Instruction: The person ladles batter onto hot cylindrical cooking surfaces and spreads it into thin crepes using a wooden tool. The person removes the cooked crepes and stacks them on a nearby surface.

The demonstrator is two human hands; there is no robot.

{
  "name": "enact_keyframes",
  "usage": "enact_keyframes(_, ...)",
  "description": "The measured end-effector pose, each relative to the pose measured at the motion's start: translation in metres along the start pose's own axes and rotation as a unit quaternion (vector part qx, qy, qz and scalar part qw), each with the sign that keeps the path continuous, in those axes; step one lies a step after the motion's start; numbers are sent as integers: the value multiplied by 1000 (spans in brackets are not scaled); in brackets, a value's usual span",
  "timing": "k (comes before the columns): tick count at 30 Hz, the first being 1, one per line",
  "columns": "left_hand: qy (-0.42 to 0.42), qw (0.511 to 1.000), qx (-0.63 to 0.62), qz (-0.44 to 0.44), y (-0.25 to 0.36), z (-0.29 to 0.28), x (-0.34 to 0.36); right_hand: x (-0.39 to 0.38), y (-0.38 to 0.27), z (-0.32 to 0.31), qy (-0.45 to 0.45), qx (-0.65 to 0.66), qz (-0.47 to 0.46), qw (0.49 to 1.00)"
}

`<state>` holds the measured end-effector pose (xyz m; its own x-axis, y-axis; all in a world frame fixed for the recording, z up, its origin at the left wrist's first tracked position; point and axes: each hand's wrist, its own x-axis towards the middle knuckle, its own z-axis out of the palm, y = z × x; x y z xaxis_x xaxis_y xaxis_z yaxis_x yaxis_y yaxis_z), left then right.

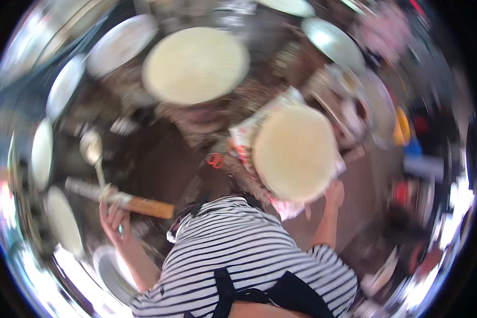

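Note:
Low on the left, my left hand is closed around a long flat spatula with an orange-brown wooden handle and a pale blade pointing left. A ladle rises from the same hand, its round bowl uppermost; I cannot tell whether it is gripped too. Right of centre, a pale round flat sheet like a pancake lies over white and red printed paper. My right hand is closed at its lower right edge. What those fingers grip is hidden and blurred.
A large pale round griddle or pancake stands ahead. More round pale discs curve along the left, including one disc at upper left. Red rings lie mid-table. A silvery round plate and a cluttered bowl sit at right.

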<state>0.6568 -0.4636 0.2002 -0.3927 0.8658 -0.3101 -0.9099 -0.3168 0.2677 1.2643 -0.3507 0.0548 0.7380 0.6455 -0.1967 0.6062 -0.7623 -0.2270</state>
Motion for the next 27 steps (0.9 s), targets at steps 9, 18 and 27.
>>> enact_keyframes(9,219,948,73,221,-18,-127,-86,-265,-320,171,-587,99,-582,554)
enact_keyframes(18,448,848,-22,283,17,-276,-122,-569,-292,262,-813,-377,-347,277)
enact_keyframes(27,602,750,-93,257,43,-404,-150,-780,-297,380,-202,-277,-935,-87)
